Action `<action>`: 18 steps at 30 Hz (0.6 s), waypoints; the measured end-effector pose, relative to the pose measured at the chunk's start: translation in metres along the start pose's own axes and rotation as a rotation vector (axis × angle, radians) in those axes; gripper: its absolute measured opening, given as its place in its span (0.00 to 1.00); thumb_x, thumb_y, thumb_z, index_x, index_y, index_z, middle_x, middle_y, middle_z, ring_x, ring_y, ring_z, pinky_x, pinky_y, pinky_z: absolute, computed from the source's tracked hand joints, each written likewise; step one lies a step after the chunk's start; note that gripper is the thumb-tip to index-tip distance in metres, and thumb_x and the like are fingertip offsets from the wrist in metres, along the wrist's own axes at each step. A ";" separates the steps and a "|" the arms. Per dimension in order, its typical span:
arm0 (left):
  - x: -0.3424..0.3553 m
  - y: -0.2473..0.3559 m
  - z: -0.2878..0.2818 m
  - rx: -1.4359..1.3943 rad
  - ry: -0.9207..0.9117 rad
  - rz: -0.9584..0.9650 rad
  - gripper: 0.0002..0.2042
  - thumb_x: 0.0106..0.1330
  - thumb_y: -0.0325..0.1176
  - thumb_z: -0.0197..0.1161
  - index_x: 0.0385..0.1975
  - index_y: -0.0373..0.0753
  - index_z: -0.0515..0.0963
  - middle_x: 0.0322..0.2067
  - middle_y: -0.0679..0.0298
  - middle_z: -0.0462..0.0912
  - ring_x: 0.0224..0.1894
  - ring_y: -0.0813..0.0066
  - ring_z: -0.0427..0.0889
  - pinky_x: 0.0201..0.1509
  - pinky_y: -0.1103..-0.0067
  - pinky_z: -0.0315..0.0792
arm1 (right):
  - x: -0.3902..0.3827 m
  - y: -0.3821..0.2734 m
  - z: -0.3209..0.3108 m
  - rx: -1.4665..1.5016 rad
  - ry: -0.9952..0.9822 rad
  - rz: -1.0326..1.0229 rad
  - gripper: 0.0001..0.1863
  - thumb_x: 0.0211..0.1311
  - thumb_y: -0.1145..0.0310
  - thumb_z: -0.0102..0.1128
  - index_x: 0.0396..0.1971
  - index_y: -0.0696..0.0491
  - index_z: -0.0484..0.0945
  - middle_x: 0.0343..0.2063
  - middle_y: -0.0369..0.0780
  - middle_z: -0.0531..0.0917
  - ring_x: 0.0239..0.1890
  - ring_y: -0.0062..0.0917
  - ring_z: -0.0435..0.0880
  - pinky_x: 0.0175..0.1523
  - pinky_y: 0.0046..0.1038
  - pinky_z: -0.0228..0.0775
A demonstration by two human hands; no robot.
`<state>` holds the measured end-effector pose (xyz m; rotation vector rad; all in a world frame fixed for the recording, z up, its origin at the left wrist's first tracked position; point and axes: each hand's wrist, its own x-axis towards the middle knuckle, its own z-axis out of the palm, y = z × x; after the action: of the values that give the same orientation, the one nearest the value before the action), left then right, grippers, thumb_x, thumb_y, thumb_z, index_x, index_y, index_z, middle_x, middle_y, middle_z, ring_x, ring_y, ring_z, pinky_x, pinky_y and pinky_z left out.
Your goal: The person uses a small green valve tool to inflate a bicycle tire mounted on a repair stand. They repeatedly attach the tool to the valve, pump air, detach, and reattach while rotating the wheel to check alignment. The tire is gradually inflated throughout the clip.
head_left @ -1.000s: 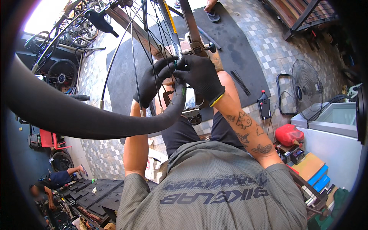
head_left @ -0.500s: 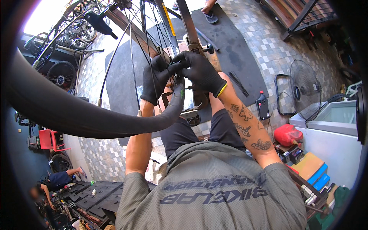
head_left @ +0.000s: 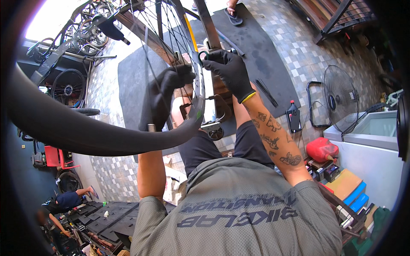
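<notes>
A spoked bicycle wheel with a wide black rim [head_left: 106, 138] stands upright in a metal truing stand [head_left: 209, 25], close in front of me. My right hand [head_left: 226, 72], in a black glove with a yellow cuff, pinches a small dark green ring-shaped spoke wrench [head_left: 203, 56] just right of the rim. On the other side, my left hand [head_left: 160, 96], also in a black glove, is among the spokes, its upper fingers near the rim's inner side. Motion and the spokes blur this hand, so its grip is unclear. A yellow sticker [head_left: 190, 33] shows on the far rim.
A dark mat [head_left: 265, 55] covers part of the tiled floor. A standing fan [head_left: 339, 100], a dark bottle [head_left: 292, 113] and a red fuel can [head_left: 321, 149] are at the right. Bicycles [head_left: 96, 32] crowd the far left; another person [head_left: 68, 200] is at the lower left.
My hands have come apart: the left has moved left and down, while the right has drawn slightly back from the rim, bringing the green wrench into view.
</notes>
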<state>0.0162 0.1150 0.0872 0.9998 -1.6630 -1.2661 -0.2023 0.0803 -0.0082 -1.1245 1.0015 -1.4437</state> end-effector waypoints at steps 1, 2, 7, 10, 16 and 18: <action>0.000 0.000 -0.003 -0.042 0.033 -0.004 0.25 0.79 0.48 0.53 0.56 0.27 0.79 0.47 0.52 0.86 0.50 0.66 0.85 0.58 0.72 0.74 | -0.002 0.003 0.000 -0.024 -0.012 0.017 0.13 0.63 0.69 0.72 0.45 0.59 0.85 0.38 0.37 0.90 0.39 0.15 0.85 0.48 0.20 0.76; 0.003 -0.003 -0.004 -0.097 0.152 -0.016 0.24 0.80 0.47 0.52 0.53 0.28 0.80 0.44 0.55 0.87 0.46 0.69 0.86 0.55 0.73 0.75 | -0.005 0.006 0.000 -0.048 -0.026 0.033 0.13 0.63 0.69 0.72 0.45 0.59 0.85 0.39 0.37 0.90 0.39 0.16 0.85 0.48 0.21 0.76; 0.028 -0.027 0.000 0.023 0.189 -0.068 0.24 0.77 0.44 0.59 0.61 0.30 0.75 0.50 0.56 0.84 0.52 0.70 0.82 0.60 0.73 0.73 | -0.018 0.004 0.004 -0.143 -0.050 0.037 0.15 0.61 0.69 0.73 0.45 0.59 0.85 0.39 0.37 0.90 0.40 0.15 0.85 0.51 0.22 0.76; 0.025 -0.031 0.006 -0.005 0.031 -0.073 0.28 0.77 0.46 0.57 0.67 0.29 0.69 0.59 0.54 0.79 0.62 0.64 0.78 0.68 0.69 0.69 | -0.027 -0.004 0.003 -0.186 -0.039 0.010 0.15 0.60 0.68 0.73 0.43 0.61 0.86 0.36 0.41 0.90 0.37 0.21 0.87 0.47 0.25 0.79; 0.010 -0.003 0.010 -0.069 -0.066 -0.071 0.27 0.77 0.46 0.58 0.64 0.28 0.72 0.52 0.52 0.84 0.57 0.64 0.82 0.67 0.70 0.70 | -0.034 -0.009 -0.012 -0.182 -0.024 0.028 0.15 0.61 0.67 0.72 0.44 0.60 0.86 0.37 0.40 0.90 0.40 0.19 0.87 0.49 0.25 0.78; 0.007 0.012 0.010 -0.043 -0.085 -0.111 0.31 0.78 0.52 0.53 0.66 0.27 0.70 0.55 0.49 0.82 0.59 0.60 0.81 0.68 0.67 0.70 | -0.034 -0.008 -0.014 -0.171 -0.014 0.053 0.15 0.61 0.67 0.72 0.44 0.60 0.86 0.37 0.39 0.90 0.40 0.19 0.87 0.48 0.24 0.78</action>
<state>0.0035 0.1144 0.0985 1.0375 -1.6559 -1.4292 -0.2159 0.1159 -0.0085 -1.2196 1.1533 -1.3264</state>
